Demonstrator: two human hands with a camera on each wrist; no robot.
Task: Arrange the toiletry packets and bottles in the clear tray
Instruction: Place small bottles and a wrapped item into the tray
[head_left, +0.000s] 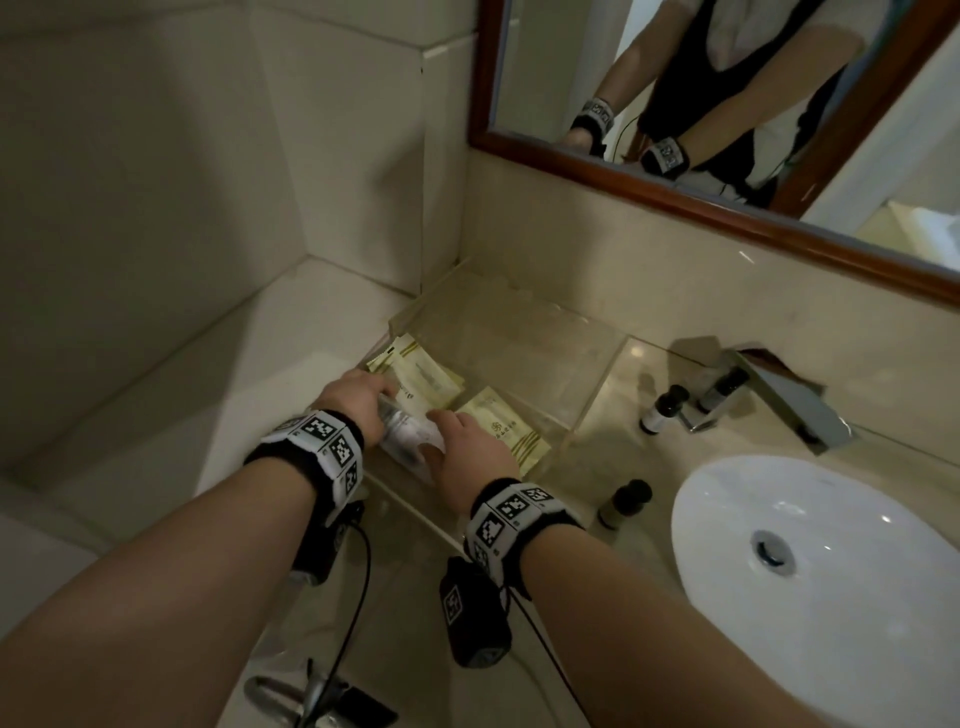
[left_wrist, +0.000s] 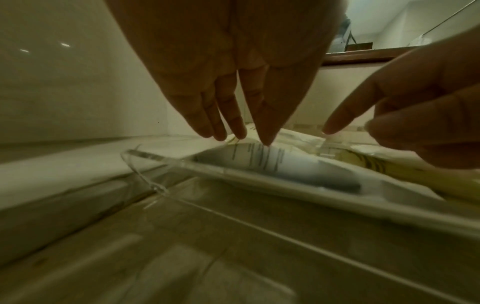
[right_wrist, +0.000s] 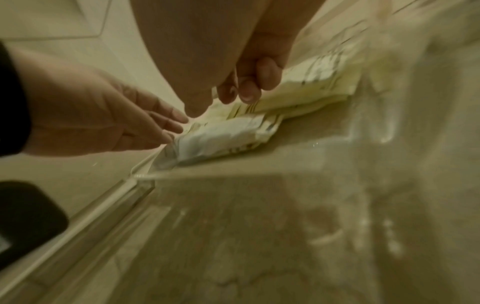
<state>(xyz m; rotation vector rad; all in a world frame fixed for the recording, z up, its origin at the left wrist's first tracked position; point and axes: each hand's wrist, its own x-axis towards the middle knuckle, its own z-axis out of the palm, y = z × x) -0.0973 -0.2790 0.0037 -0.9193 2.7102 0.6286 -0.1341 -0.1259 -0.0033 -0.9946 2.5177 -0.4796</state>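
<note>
Both hands in clear tray (head_left: 597, 384) on table (head_left: 644, 467). L hand (head_left: 358, 397) fingers (left_wrist: 267, 131) straight, slightly apart, tips touching clear-wrapped packet (head_left: 410, 436). R hand (head_left: 470, 452) fingers (right_wrist: 249, 90) curled; grip on packet: can't tell. Yellow packets (head_left: 431, 382) just beyond fingertips. Small dark bottles (head_left: 665, 408) on table, well R of the fingers.

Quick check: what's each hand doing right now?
Left hand: open, straight fingers touching the clear packet.
Right hand: fingers curled over the yellow packets; grip cannot be told.
</note>
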